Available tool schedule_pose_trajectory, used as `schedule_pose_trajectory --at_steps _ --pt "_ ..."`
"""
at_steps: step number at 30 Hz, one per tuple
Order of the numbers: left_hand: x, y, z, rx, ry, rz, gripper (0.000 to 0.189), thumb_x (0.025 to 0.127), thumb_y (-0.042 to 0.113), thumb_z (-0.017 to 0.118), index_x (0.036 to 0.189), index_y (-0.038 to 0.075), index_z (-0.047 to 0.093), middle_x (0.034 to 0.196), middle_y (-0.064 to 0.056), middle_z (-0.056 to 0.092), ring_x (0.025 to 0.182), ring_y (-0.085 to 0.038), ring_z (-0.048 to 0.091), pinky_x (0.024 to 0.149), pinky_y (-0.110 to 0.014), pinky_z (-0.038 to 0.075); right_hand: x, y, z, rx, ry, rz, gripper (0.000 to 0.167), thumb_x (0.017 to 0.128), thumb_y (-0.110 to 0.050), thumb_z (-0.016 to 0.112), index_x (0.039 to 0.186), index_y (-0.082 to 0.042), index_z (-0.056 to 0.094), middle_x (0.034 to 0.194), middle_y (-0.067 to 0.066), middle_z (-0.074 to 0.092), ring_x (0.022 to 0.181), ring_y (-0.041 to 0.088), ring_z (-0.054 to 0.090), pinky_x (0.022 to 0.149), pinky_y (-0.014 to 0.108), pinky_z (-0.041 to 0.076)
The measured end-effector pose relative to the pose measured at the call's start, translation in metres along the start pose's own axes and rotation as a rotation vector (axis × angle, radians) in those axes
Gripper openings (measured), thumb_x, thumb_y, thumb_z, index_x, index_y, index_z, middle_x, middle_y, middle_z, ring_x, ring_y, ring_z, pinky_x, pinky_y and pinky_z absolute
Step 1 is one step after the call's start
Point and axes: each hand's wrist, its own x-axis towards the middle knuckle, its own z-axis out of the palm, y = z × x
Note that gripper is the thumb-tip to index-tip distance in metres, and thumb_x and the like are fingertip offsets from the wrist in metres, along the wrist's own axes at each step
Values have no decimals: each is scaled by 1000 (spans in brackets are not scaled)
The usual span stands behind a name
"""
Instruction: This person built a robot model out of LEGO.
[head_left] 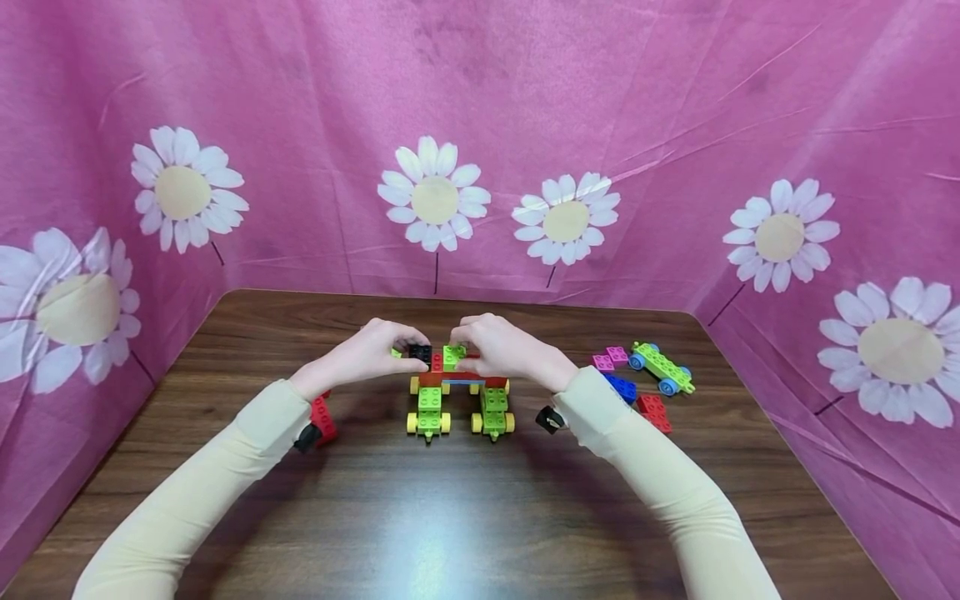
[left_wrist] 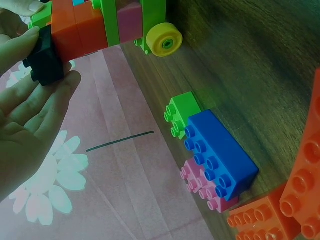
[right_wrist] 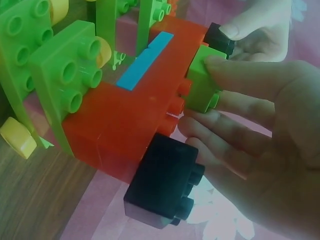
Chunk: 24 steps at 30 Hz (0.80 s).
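A toy brick build stands mid-table: two green wheeled bases with yellow wheels [head_left: 446, 423] carry green plates [head_left: 429, 398], and red bricks [right_wrist: 115, 125] span across them. A light blue strip [right_wrist: 145, 62] shows along the red side. My left hand [head_left: 367, 348] pinches a black brick [left_wrist: 47, 57] at the red row's left end, thumb on one side and fingers on the other. With thumb and fingers, my right hand [head_left: 502, 346] grips a green brick [right_wrist: 202, 80] at the red studs. Another black brick [right_wrist: 162, 175] sits on the row's right end.
Right of the build lie pink bricks [head_left: 609, 358], a blue brick [head_left: 621, 387], a red brick [head_left: 654, 412] and a green wheeled base [head_left: 662, 367] with blue wheels. Red bricks [head_left: 324, 421] lie beside the left wrist. A flowered pink cloth [head_left: 495, 100] hangs behind the table.
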Motion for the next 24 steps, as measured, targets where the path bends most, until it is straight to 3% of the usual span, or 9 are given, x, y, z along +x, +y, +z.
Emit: schedule_pose_trajectory --at_steps 7,16,20,24 --pt "1 0 0 -6 1 -5 32 86 21 77 111 1 72 100 -10 77 86 -16 69 81 -46 58 1 -1 3 -34 10 25 22 86 -20 77 103 -7 72 94 6 68 76 14 57 72 28 53" --pt "0 -1 -1 7 2 -11 32 85 23 78 109 3 73 97 -7 77 83 -14 70 77 -39 58 0 -4 4 -28 20 90 29 85 -24 79 108 -7 73 102 7 70 81 17 62 76 30 56" --pt "0 -1 -2 13 -1 -7 32 85 23 78 109 3 73 96 -7 77 83 -14 70 76 -38 58 -2 -2 2 -14 5 82 32 87 -26 77 111 -6 74 107 7 73 90 18 67 83 32 58" --pt "0 -2 -1 2 -3 -3 31 85 23 78 108 3 73 96 -7 77 82 -14 69 75 -36 58 -5 5 2 18 44 52 28 87 -25 77 107 -5 75 104 7 76 93 17 71 85 31 58"
